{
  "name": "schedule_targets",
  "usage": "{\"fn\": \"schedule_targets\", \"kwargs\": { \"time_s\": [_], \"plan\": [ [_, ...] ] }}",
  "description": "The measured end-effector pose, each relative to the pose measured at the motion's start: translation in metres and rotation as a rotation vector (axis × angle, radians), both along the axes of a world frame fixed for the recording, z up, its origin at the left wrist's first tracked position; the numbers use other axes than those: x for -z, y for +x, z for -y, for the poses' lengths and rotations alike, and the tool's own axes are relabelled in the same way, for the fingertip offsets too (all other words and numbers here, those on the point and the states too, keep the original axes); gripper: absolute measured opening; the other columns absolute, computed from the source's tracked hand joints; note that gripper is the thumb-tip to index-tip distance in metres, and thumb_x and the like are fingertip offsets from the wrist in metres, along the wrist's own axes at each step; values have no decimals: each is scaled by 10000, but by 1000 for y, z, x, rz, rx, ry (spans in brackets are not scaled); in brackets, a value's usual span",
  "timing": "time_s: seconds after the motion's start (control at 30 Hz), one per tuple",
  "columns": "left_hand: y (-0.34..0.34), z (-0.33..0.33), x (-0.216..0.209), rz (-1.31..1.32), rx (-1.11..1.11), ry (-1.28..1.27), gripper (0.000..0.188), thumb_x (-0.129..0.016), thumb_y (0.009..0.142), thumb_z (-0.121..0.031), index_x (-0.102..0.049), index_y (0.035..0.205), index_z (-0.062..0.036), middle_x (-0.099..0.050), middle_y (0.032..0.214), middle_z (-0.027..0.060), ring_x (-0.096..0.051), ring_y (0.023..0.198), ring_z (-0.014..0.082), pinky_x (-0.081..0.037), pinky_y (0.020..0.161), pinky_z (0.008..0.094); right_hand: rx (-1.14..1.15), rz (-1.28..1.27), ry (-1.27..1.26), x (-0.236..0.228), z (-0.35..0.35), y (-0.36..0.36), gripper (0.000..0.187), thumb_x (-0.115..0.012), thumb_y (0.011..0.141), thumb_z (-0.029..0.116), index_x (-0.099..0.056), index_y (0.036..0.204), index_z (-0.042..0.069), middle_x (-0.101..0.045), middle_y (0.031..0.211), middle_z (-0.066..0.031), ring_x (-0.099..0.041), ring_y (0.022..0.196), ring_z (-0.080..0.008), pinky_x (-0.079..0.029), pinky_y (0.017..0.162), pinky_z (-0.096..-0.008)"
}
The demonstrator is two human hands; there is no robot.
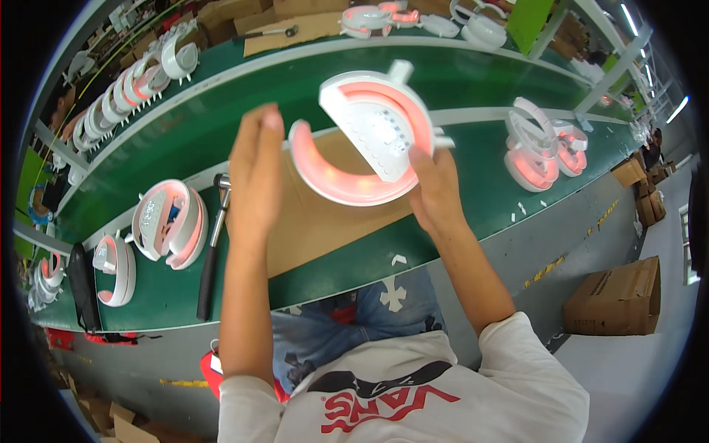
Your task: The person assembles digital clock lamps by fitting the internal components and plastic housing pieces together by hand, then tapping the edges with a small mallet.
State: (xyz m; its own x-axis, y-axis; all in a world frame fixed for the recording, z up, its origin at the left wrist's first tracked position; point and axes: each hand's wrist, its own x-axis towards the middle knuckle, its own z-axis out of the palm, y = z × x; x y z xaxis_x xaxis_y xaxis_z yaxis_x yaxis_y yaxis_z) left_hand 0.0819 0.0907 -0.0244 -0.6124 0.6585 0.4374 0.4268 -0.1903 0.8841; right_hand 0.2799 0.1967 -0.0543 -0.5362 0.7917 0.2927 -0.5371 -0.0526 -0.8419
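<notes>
My right hand (437,184) grips a round white clock lamp (357,190) by its right edge, thumb on the front. The lamp is held up over a flat brown cardboard sheet (310,240). Its C-shaped band glows pinkish red, and a white half-disc panel with small round buttons faces me, tilted. White tabs stick out at its top and right side. My left hand (256,170) is raised just left of the lamp, fingers stretched upward, apart from it. Beside my left forearm a hammer (214,251) with a black handle lies on the green bench.
Similar clock lamps (171,221) stand at the left, others (533,156) at the right. A row of white lamp shells (122,96) lines the upper shelf, with another hammer (272,32). Small white scraps (399,260) lie near the front edge. A cardboard box (614,297) stands right.
</notes>
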Motion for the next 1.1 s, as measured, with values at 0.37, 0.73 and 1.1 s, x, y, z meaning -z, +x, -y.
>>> {"fn": "schedule_targets", "kwargs": {
  "time_s": [0.37, 0.73, 1.1],
  "plan": [
    [35, 34, -21, 56, 279, 176, 610, -672, 764, -46, -527, 1356, -21, -624, 1209, 161, -597, 1114, 214, -490, 933, 332, 20, 153, 370, 31, 33, 30, 864, -836, 748, 47, -354, 1465, 49, -531, 1383, -143, -538, 1262, -254, -467, 1053, -404],
    [36, 53, -18, -267, 73, 422, 397, -742, 840, -139, -653, 1167, 70, -726, 1041, 221, -694, 932, 255, -523, 840, 346, 132, -35, 402, 39, 46, 18, 329, -717, 907, 136, -473, 1129, 139, -592, 1307, -226, -564, 1243, -327, -453, 1042, -461],
    [35, 59, -13, -264, 89, 510, 211, -762, 741, -50, -667, 909, 35, -692, 857, 150, -683, 795, 262, -539, 741, 355, -31, -54, 118, 38, 59, 29, 471, -755, 884, 139, -430, 1225, 146, -485, 1436, -196, -513, 1300, -281, -481, 1064, -396]
  ]
}}
